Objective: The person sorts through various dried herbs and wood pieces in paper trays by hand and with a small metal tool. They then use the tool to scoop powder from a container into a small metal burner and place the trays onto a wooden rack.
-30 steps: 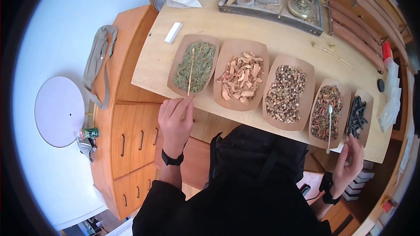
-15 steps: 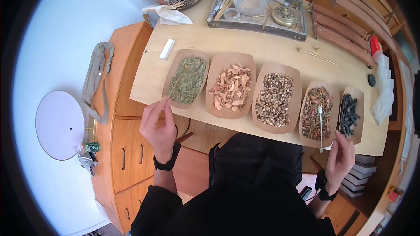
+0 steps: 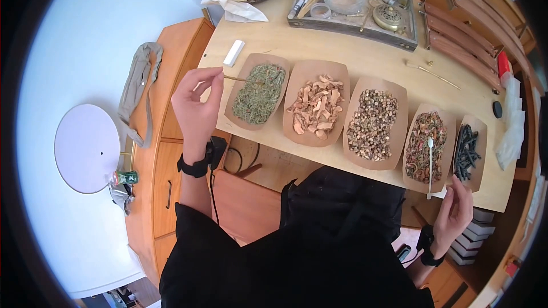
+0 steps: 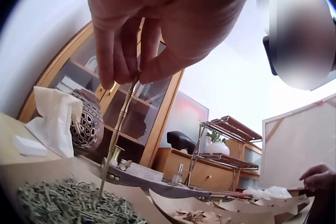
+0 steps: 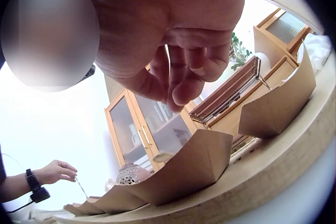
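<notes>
In the head view my left hand (image 3: pixel 197 102) pinches a slim brass-coloured stick (image 3: pixel 233 78) between thumb and fingertips, beside the leftmost tray (image 3: pixel 230 113). The left wrist view shows bamboo-like joints along the stick (image 4: pixel 119 119), its lower end buried in dried green herbs (image 4: pixel 68 203). At the other end of the row, my right hand (image 3: pixel 454 212) hangs loosely curled at the near end of a small tray of dark sticks (image 3: pixel 467 157). Nothing shows between its fingers (image 5: pixel 184 90) in the right wrist view.
Between them stand trays of peach-coloured shavings (image 3: pixel 317 105), brown chopped pieces (image 3: pixel 371 128) and a mixed dried blend (image 3: pixel 421 148) with a white spoon (image 3: pixel 430 165). Behind lie a white block (image 3: pixel 233 53), a brass-tipped brush (image 3: pixel 432 74) and a grey tray (image 3: pixel 351 29) of bottles and bowls.
My left hand has gone from the near end of the herb tray to its left side, and the stick has swung from lengthwise to sideways across it. The right hand stays in place.
</notes>
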{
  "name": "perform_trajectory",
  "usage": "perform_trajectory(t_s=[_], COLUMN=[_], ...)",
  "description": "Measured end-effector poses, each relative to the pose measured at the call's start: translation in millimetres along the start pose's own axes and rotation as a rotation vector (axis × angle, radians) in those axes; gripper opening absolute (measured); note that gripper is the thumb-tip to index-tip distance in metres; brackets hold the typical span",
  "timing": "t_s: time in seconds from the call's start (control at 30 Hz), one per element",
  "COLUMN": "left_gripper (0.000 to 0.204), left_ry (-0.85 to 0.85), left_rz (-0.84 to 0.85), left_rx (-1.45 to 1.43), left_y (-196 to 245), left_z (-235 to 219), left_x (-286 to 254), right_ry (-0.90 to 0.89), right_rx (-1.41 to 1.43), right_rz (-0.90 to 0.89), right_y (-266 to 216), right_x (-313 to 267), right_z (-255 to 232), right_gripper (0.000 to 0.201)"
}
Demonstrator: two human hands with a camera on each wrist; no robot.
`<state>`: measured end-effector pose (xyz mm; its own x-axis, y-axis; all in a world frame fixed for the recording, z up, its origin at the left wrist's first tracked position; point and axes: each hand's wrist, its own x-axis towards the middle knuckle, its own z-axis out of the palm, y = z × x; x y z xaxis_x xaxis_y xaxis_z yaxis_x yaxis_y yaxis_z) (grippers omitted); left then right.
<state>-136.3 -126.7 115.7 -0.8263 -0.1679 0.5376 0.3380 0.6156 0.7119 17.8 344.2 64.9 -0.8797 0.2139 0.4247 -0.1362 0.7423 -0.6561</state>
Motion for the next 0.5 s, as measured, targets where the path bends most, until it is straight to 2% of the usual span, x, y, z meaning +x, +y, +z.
perform_trajectory(t_s=[0.03,0.07,0.13,0.23,0.33,0.37,0.43,0.5], left_gripper=[0.018,0.018,0.025,0.032,0.037,0.037,0.041,0.041], left_ry=[-0.032,-0.033,-0.111,-0.138,-0.160,-0.159,-0.198,-0.232], left_rz=[-0.090,-0.091,-0.206,-0.159,-0.213,-0.216,-0.116,-0.185], left_rx=[-0.090,-0.089,-0.205,-0.230,-0.333,-0.332,-0.178,-0.204], left_y=[-2.9,-3.6,-3.5,-3.0,-8.1,-8.4,-7.3,-4.7], left_z=[1.1,2.8,7.5,18.0,28.4,30.4,32.0,30.4], left_x=[3.1,5.6,9.1,11.5,15.6,16.1,17.4,18.7], right_ry=[0.000,-0.006,-0.015,-0.022,-0.038,-0.051,-0.066,-0.051], right_rx=[0.000,-0.014,-0.028,-0.027,-0.029,-0.041,-0.051,-0.044], right_rz=[0.002,0.006,0.010,0.028,0.020,0.019,0.020,0.042], right_y=[0.6,1.4,3.1,4.4,3.8,2.3,0.9,1.0], right_x=[0.0,-0.3,-1.1,-0.7,1.1,2.3,3.0,1.4], right_z=[-0.5,-1.5,-1.7,-1.0,-0.5,-1.2,-2.4,-2.9], right_gripper=[0.028,0.027,0.027,0.027,0.027,0.027,0.026,0.025])
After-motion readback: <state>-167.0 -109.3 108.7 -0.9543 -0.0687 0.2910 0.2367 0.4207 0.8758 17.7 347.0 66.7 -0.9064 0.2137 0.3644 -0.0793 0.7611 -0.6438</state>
